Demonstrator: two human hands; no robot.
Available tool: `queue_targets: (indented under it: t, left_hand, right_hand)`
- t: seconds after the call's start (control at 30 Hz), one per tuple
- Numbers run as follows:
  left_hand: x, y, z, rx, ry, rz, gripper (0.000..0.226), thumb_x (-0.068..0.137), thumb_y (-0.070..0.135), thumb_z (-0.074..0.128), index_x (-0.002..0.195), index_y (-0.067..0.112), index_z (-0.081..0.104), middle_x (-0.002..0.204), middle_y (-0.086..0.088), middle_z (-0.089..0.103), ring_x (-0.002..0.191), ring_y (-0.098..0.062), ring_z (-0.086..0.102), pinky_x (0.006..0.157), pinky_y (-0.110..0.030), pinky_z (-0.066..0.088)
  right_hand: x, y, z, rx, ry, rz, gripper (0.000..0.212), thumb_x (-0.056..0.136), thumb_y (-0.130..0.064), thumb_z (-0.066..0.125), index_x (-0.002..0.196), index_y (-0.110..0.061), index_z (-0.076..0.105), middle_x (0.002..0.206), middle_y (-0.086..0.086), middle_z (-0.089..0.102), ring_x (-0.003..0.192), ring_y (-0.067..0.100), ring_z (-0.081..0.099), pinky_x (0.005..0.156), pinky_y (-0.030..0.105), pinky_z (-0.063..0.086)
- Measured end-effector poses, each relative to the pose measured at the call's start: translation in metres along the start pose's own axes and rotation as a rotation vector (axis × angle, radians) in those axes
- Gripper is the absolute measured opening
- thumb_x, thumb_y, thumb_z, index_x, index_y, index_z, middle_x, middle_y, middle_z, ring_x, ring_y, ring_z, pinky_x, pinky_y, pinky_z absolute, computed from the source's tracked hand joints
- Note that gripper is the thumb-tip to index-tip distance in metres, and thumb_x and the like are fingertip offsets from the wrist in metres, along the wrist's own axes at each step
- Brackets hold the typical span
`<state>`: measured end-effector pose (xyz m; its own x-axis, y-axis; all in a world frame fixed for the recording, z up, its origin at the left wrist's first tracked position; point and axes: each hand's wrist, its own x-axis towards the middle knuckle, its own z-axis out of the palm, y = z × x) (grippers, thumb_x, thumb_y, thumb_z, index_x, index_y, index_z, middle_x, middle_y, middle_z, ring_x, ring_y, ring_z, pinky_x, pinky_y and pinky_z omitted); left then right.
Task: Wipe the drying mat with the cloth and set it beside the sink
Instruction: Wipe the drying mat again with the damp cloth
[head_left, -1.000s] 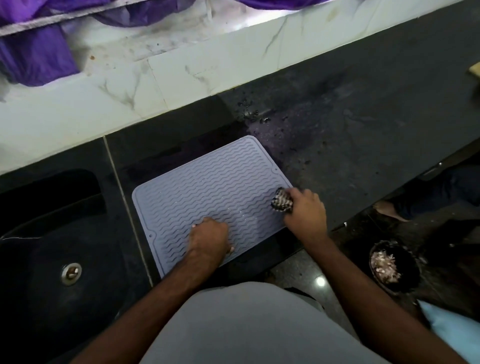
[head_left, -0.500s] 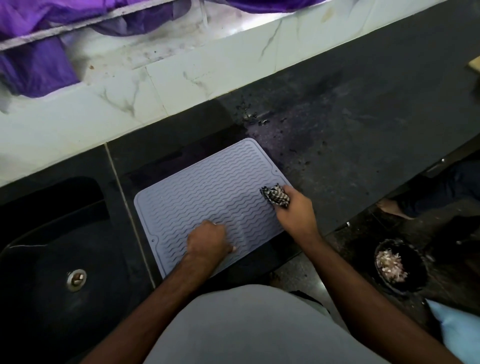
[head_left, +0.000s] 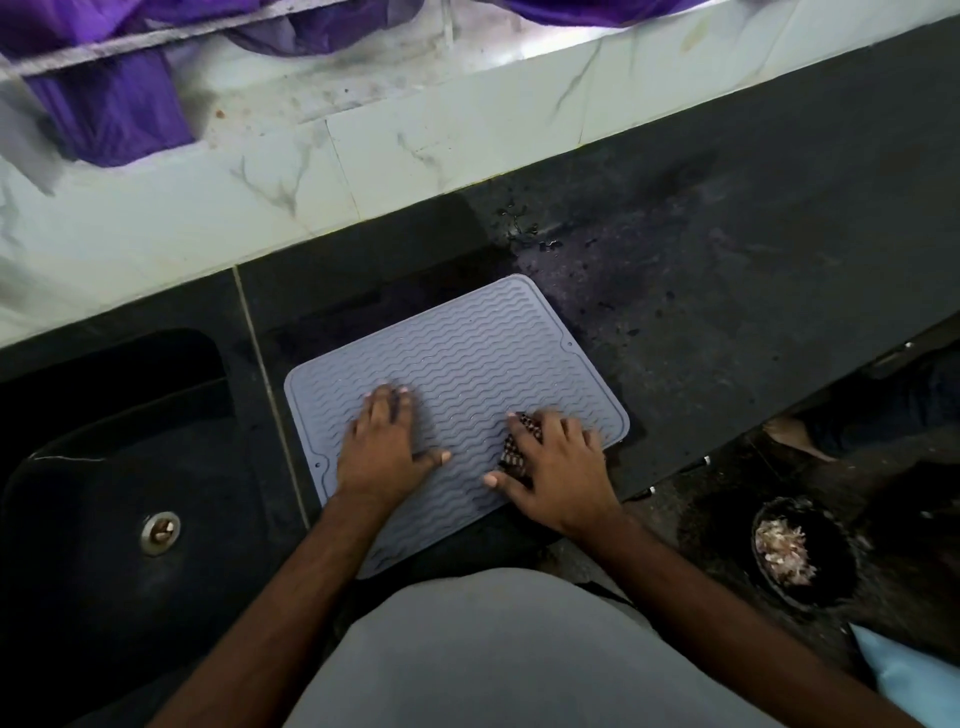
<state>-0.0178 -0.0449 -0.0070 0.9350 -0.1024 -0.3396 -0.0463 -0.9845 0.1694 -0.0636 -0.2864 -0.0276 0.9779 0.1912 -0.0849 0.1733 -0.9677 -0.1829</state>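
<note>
While right hand (head_left: 558, 467) presses it, cloth (head_left: 519, 447) mostly hidden on mat (head_left: 467, 353).

cloth (head_left: 521, 448) — mostly under right hand (head_left: 558, 470)

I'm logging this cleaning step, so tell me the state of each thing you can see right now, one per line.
drying mat: flat on the counter beside the sink, near edge overhanging.
cloth: bunched, pressed on the mat under the right hand.
left hand: flat on the mat, fingers straight.
right hand: spread over the cloth.
sink: empty, drain uncovered.
counter: speckled with dark debris.
bowl: on the floor, holding scraps.
</note>
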Motion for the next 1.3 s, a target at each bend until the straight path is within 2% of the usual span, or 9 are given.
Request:
queue_targets:
  t: [0.13,0.27,0.37,0.47,0.77,0.87,1.03,1.17,1.3]
  left_hand:
    - [-0.004,-0.026,0.021,-0.081,0.004,-0.073,0.118,0.075,0.094,0.036,0.16,0.029,-0.012,0.168,-0.005,-0.017,0.155,-0.026,-0.013,0.124,-0.05,0.001]
    - [-0.003,-0.03,0.023,-0.117,0.025,-0.076,0.12,0.07,0.097,0.038,0.16,0.033,-0.009,0.169,-0.001,-0.013,0.155,-0.023,-0.01,0.124,-0.05,0.002]
    - [0.001,-0.031,0.021,-0.142,0.011,-0.088,0.124,0.066,0.098,0.044,0.161,0.033,-0.004,0.169,-0.001,-0.009,0.156,-0.025,-0.007,0.124,-0.052,0.004]
    - [0.004,-0.033,0.02,-0.145,-0.031,-0.1,0.127,0.063,0.099,0.044,0.16,0.033,-0.004,0.169,-0.002,-0.011,0.155,-0.026,-0.006,0.124,-0.053,0.003]
    - [0.008,-0.03,0.015,-0.115,-0.161,-0.125,0.128,0.064,0.1,0.041,0.159,0.033,-0.015,0.166,-0.002,-0.025,0.154,-0.027,-0.018,0.123,-0.052,-0.006]
    - [0.009,-0.028,0.015,-0.1,-0.16,-0.14,0.129,0.065,0.1,0.041,0.159,0.033,-0.015,0.166,-0.003,-0.026,0.154,-0.027,-0.018,0.123,-0.052,-0.006]
    - [0.008,-0.028,0.016,-0.097,-0.165,-0.131,0.128,0.065,0.1,0.038,0.158,0.032,-0.017,0.165,-0.003,-0.027,0.154,-0.027,-0.019,0.124,-0.052,-0.007]
    - [0.009,-0.03,0.016,-0.097,-0.179,-0.121,0.129,0.065,0.1,0.038,0.158,0.031,-0.019,0.164,-0.003,-0.029,0.153,-0.028,-0.021,0.123,-0.053,-0.007]
    - [0.01,-0.03,0.017,-0.108,-0.187,-0.12,0.129,0.065,0.101,0.038,0.158,0.032,-0.019,0.164,-0.003,-0.03,0.153,-0.027,-0.022,0.123,-0.053,-0.008]
  right_hand:
    - [0.012,0.006,-0.003,0.09,-0.014,0.052,0.053,0.099,-0.051,0.042,0.148,-0.031,0.043,0.129,0.008,0.053,0.114,0.033,0.055,0.09,0.045,0.04]
    - [0.037,0.009,-0.016,0.443,0.051,0.201,0.059,0.093,-0.028,0.066,0.146,-0.015,0.044,0.132,0.011,0.06,0.119,0.032,0.057,0.102,0.047,0.046]
    - [0.065,0.017,-0.024,0.374,0.176,0.197,0.04,0.092,-0.025,0.069,0.13,-0.016,0.062,0.122,0.009,0.057,0.107,0.03,0.059,0.096,0.043,0.049]
    - [0.09,0.013,-0.019,0.236,0.12,0.109,0.03,0.093,-0.024,0.065,0.122,-0.024,0.068,0.117,0.003,0.05,0.102,0.028,0.055,0.09,0.04,0.046]
    - [0.109,0.01,-0.018,-0.11,0.092,-0.077,0.031,0.089,-0.025,0.061,0.117,-0.03,0.071,0.112,0.0,0.052,0.106,0.023,0.05,0.092,0.041,0.039]
    - [0.114,0.007,-0.021,-0.091,0.109,0.002,0.029,0.092,-0.025,0.06,0.117,-0.03,0.072,0.111,0.002,0.052,0.106,0.025,0.05,0.093,0.042,0.04]
    - [0.104,0.015,-0.026,0.117,0.189,0.391,0.024,0.095,-0.024,0.056,0.116,-0.018,0.068,0.115,0.009,0.053,0.103,0.03,0.056,0.093,0.046,0.043]
    - [0.083,0.028,-0.024,0.188,0.158,0.27,0.037,0.094,-0.023,0.062,0.13,-0.014,0.058,0.121,0.014,0.054,0.106,0.035,0.057,0.094,0.047,0.043]
    - [0.088,0.023,-0.02,0.172,0.073,0.276,0.03,0.092,-0.023,0.066,0.119,-0.011,0.062,0.117,0.015,0.057,0.106,0.034,0.058,0.091,0.042,0.046]
